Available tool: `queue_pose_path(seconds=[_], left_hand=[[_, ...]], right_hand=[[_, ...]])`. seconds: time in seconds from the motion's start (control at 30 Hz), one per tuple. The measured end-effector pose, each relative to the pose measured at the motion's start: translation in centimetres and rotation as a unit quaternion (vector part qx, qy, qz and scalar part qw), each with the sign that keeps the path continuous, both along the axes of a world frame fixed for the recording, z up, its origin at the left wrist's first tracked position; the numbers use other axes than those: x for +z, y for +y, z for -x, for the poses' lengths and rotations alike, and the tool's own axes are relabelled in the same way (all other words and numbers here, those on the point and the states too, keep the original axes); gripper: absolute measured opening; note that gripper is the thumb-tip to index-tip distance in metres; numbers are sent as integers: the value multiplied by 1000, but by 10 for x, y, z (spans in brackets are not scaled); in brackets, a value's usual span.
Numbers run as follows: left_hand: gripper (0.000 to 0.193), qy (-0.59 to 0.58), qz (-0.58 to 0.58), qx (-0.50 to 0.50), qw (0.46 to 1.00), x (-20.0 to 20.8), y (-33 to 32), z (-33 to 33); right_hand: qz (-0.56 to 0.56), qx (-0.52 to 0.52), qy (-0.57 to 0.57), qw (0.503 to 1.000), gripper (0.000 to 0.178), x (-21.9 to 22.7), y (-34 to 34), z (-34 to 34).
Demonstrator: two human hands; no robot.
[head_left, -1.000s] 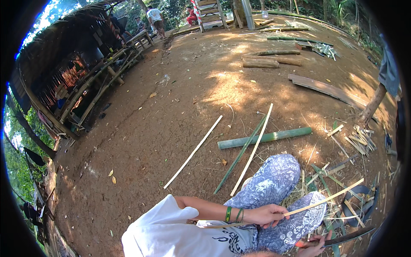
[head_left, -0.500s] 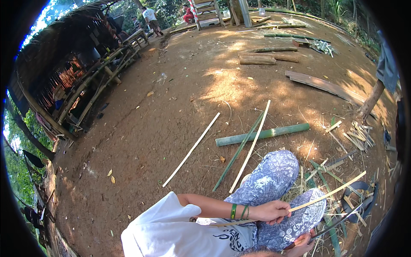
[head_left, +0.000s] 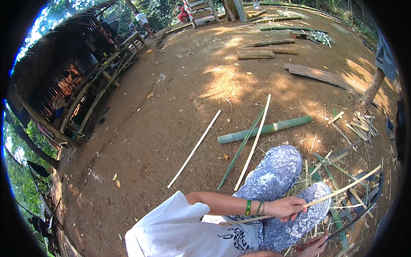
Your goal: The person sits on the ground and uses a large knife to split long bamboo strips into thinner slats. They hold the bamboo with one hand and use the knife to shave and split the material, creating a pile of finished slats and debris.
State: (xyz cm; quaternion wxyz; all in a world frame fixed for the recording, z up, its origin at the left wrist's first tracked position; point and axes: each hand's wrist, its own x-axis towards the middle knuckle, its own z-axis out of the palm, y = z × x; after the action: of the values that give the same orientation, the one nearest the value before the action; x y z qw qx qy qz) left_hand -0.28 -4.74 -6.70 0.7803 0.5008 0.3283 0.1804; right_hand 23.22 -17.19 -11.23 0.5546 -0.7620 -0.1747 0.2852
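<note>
My left hand [head_left: 287, 208] is closed on a thin pale bamboo strip [head_left: 342, 189], which slants up to the right across my knee. The strip's other end runs back under my left wrist towards my shirt. Lower down, my right hand [head_left: 314, 247] grips a long dark-bladed knife [head_left: 352, 221] by its handle. The blade points up to the right, below the strip and apart from it. In front of my knees a green bamboo pole [head_left: 265, 129] lies on the ground, crossed by a green strip [head_left: 241, 150] and a pale strip [head_left: 253, 143]. Another pale strip [head_left: 194, 150] lies farther left.
Bamboo offcuts and shavings [head_left: 338, 214] litter the ground at my right, with a pile of short split pieces [head_left: 361, 126] beyond. A plank [head_left: 323, 77] lies near a post [head_left: 371, 91]. Logs [head_left: 265, 52] lie farther off. At left stands a thatched hut [head_left: 64, 64]; people [head_left: 143, 21] are far away.
Both hands have shifted to the right, and the strip's far end now reaches farther right. The knife has moved right with my right hand. The whole view has turned slightly.
</note>
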Motion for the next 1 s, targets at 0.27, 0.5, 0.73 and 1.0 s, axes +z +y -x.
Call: queue_pose_path(seconds=[0.27, 0.5, 0.73, 1.0], left_hand=[[21, 13, -92, 12, 996, -42, 8, -26], [20, -14, -75, 22, 997, -34, 6, -25], [20, 3, -13, 12, 1000, -30, 7, -26], [19, 21, -137, 26, 990, -50, 7, -30]], right_hand=[[-64, 57, -40, 995, 43, -10, 4, -7], [-64, 34, -46, 996, 40, -10, 12, 1], [-39, 49, -33, 997, 42, -20, 5, -7], [24, 70, -228, 971, 49, 22, 1, 13]])
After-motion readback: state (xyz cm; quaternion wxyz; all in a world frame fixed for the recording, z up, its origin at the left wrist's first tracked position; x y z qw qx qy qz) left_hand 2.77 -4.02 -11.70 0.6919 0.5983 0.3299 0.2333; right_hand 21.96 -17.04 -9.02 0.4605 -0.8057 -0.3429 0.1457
